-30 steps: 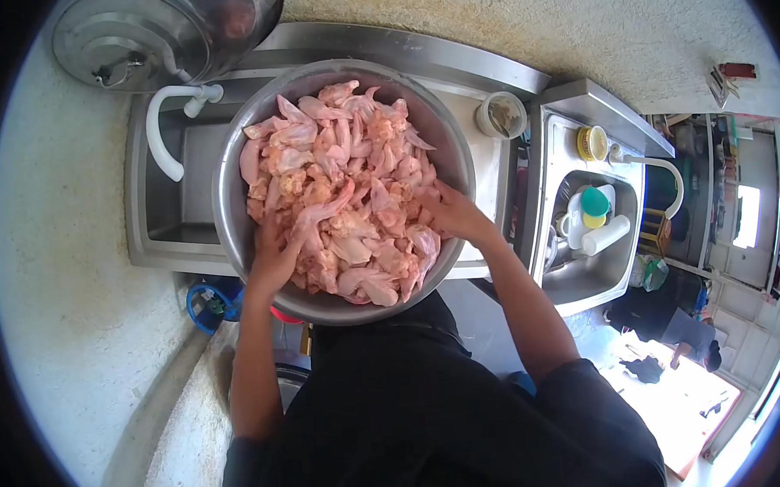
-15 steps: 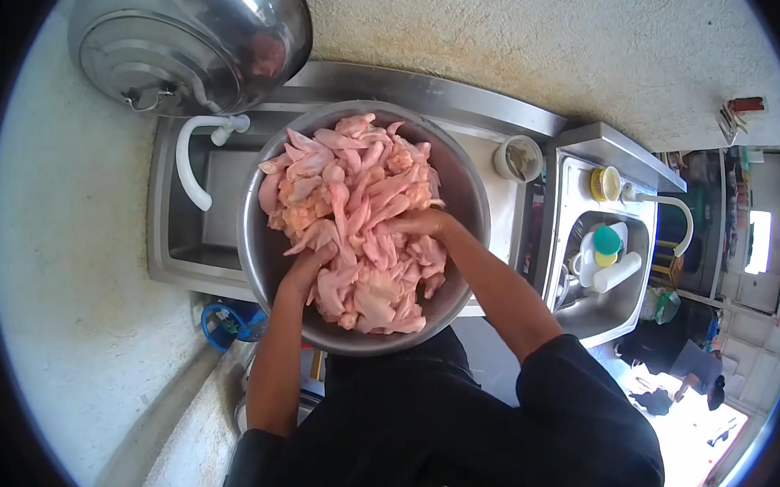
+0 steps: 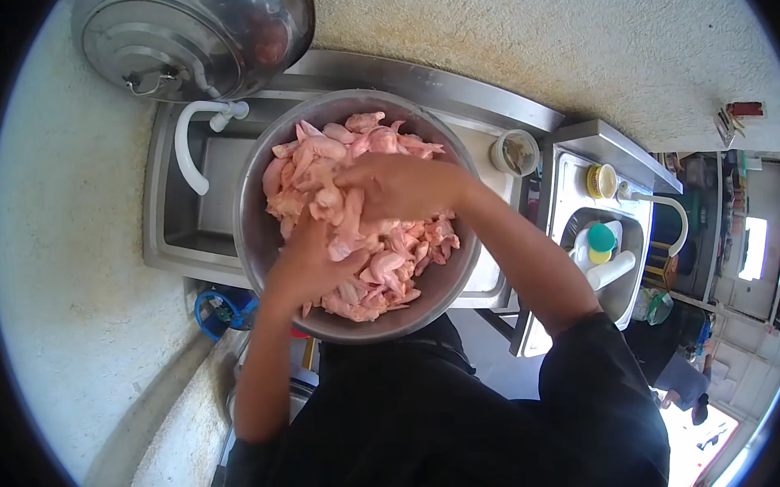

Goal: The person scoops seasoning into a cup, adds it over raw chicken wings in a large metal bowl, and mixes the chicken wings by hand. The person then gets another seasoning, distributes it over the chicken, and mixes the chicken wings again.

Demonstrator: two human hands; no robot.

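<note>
A large steel basin [image 3: 449,284] holds a heap of raw chicken wings [image 3: 383,283], pink with pale skin. My left hand [image 3: 314,262] is in the near left part of the heap, its thumb spread and its other fingers hidden behind meat. Over the heap's middle, my right hand [image 3: 398,187] reaches in from the right, fingers curled around wings. Between the two hands a clump of wings is gripped, raised above the rest and slightly blurred.
The basin rests across a steel sink [image 3: 222,177] with a white faucet [image 3: 187,148]. A big steel vessel [image 3: 198,43] stands at upper left. To the right are a small tub [image 3: 517,153] and a second sink [image 3: 620,299] with dishes. Another person [image 3: 683,383] is far right.
Both hands have come up out of the heap with a clump of chicken wings. My right hand moved up and left over the meat; my left hand turned inward.
</note>
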